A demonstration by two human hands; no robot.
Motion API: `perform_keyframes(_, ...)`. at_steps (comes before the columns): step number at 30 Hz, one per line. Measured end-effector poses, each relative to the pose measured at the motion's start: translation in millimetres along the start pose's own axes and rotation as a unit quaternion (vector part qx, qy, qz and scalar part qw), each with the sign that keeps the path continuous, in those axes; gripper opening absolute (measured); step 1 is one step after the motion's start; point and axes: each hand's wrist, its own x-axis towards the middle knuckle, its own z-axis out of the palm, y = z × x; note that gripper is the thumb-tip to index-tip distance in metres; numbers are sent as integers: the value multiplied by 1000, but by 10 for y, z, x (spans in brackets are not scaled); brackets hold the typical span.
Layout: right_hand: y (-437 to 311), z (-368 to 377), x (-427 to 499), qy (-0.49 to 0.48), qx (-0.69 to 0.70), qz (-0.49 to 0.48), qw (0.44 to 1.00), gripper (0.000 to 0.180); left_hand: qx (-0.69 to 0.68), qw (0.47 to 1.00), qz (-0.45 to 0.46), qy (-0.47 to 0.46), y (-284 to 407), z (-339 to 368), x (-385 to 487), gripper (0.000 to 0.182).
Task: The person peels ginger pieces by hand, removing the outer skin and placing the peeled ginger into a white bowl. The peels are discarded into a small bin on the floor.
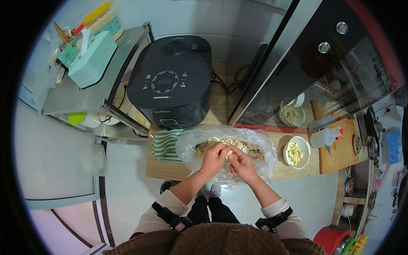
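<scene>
Both hands meet over a clear plastic bag (188, 145) lying on the wooden counter. Pinched between the fingertips of my left hand (213, 161) and my right hand (243, 164) is a pale garlic clove (229, 155), partly covered by the fingers. Unpeeled garlic cloves (228, 141) and loose dry skins (256, 153) fill the bag just beyond the hands. To the right stands a small white bowl (308, 152) with handles, holding several peeled cloves (295, 154).
A black Supor cooker (169, 70) stands behind the bag, beside a green-and-white striped cloth (167, 145). A glass-fronted cabinet (287, 76) rises at the back right. Farther right are a plastic jug (325, 137) and a wooden cutting board (339, 156). A metal shelf (83, 98) holds a mint tissue box (92, 60).
</scene>
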Motion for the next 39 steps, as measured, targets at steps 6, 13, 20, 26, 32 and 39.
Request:
perform_keyframes(6, -25, 15, 21, 22, 27, 7, 999, 24, 55, 995, 15, 85, -18, 96, -17, 18)
perform_keyframes(13, 16, -12, 35, -5, 59, 7, 998, 23, -15, 992, -103, 66, -58, 81, -10, 24)
perform_keyframes(20, 67, -17, 32, 57, 40, -58, 996, 12, -250, 932, -260, -25, 120, -66, -4, 35)
perform_keyframes(26, 47, -37, 15, 44, -128, -175, 975, 11, -100, 966, -193, -140, 126, -125, -8, 37)
perform_keyframes(32, 9, 35, -13, 28, 5, -114, 993, 10, -141, 975, -149, -83, 147, -81, -102, 35)
perform_keyframes(39, -2, 87, -43, -1, 230, -43, 972, 15, -319, 916, -226, -85, 283, -49, -83, 30)
